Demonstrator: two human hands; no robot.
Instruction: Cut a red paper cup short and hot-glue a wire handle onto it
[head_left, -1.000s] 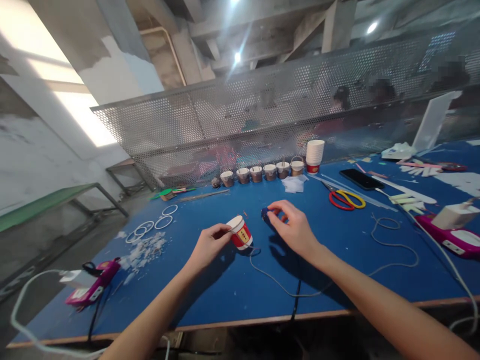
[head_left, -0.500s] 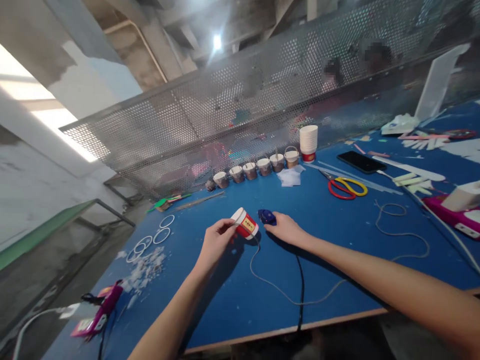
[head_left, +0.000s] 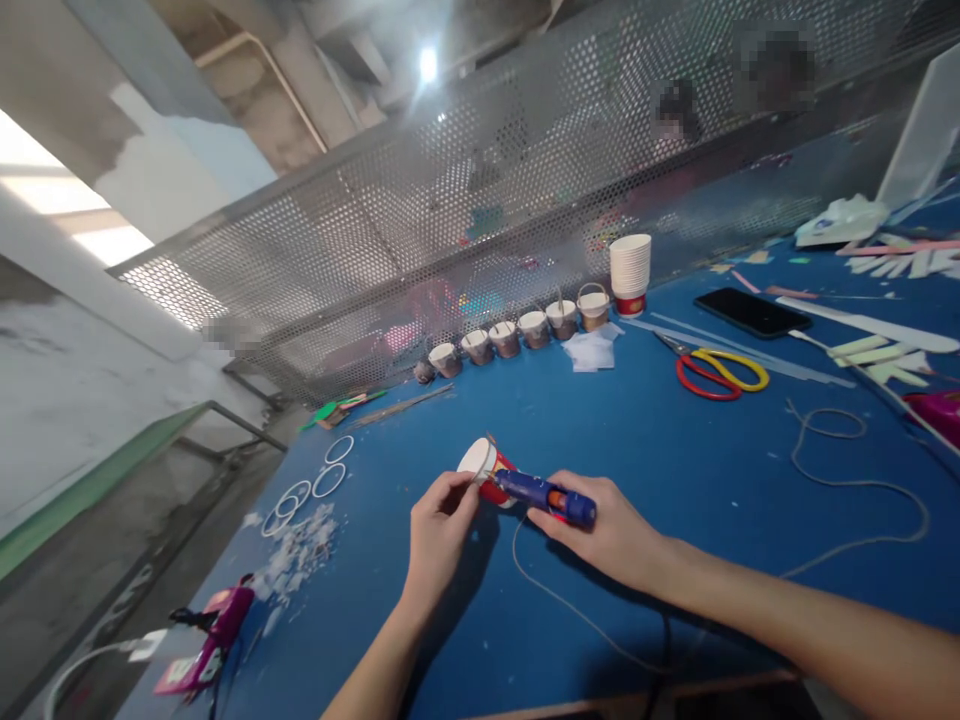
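Note:
My left hand (head_left: 439, 528) pinches the rim of a red and white paper cup (head_left: 482, 464) lying tilted on the blue table (head_left: 675, 440), its white bottom facing me. My right hand (head_left: 609, 533) grips a blue glue gun (head_left: 541, 493) with an orange trigger, its nozzle pointing left at the cup's side. A dark cord runs from the gun toward the table's near edge. A pale string (head_left: 555, 598) trails from the cup across the table.
A row of small brown cups (head_left: 519, 331) and a stack of white cups (head_left: 629, 274) stand by the perforated metal screen. Red and yellow scissors (head_left: 716, 370), a black phone (head_left: 751, 312), white rings (head_left: 311, 481), paper scraps and a pink glue gun (head_left: 204, 643) lie around.
My right hand picked the blue glue gun up off the table and brought its nozzle to the cup. My left hand kept the cup and tilted it. The camera shifted.

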